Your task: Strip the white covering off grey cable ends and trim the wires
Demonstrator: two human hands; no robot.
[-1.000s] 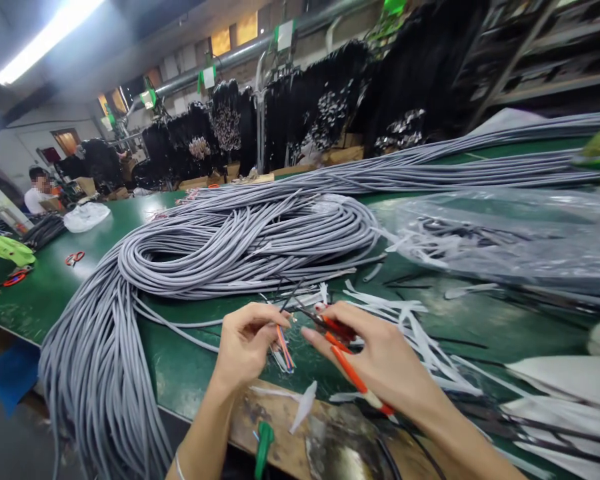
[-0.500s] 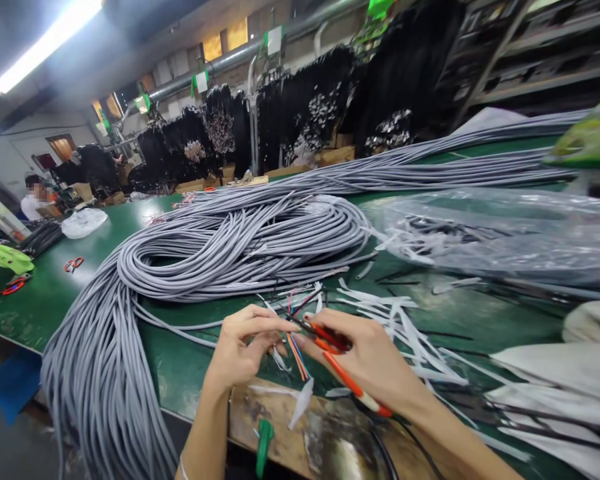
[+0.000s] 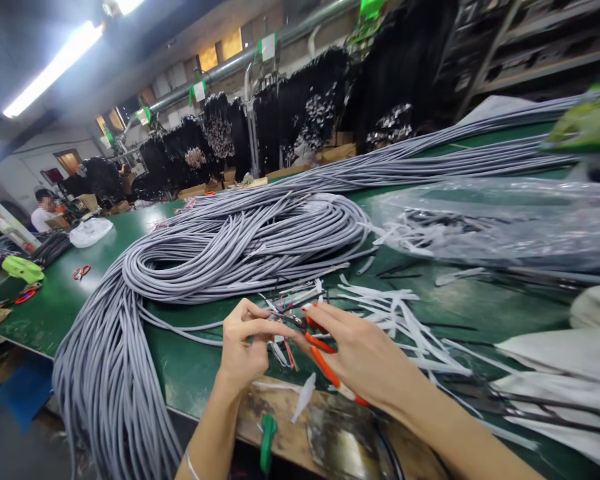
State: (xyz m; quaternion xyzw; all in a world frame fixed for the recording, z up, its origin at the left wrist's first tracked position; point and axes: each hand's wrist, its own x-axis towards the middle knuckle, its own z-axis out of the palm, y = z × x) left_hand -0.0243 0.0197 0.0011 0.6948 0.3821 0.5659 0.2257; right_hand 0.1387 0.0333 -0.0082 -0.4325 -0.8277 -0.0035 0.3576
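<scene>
My left hand [image 3: 250, 343] is closed in a pinch around the end of a grey cable [image 3: 195, 333], and the fingers hide the exact grip. Thin coloured wires [image 3: 291, 355] and white strips hang just beside those fingertips. In my right hand [image 3: 360, 350] are wire cutters [image 3: 325, 363] with orange and white handles. Their dark jaws point left and reach the fingertips of my left hand; whether the blades touch a wire cannot be made out. Behind both hands lies a large looped bundle of grey cables [image 3: 180, 270] on the green table [image 3: 195, 377].
White offcut strips [image 3: 405, 327] are strewn right of my hands. A clear plastic bag [image 3: 520, 220] of scraps lies beyond them, with white cloth [image 3: 565, 380] at the right. A wooden board [image 3: 275, 413] with a green-handled thing [image 3: 267, 440] is in front. Red scissors [image 3: 81, 272] lie left.
The cutters' jaws have moved left and now lie across by my left fingertips. The orange and blue wires that hung below are less visible. The view has shifted slightly.
</scene>
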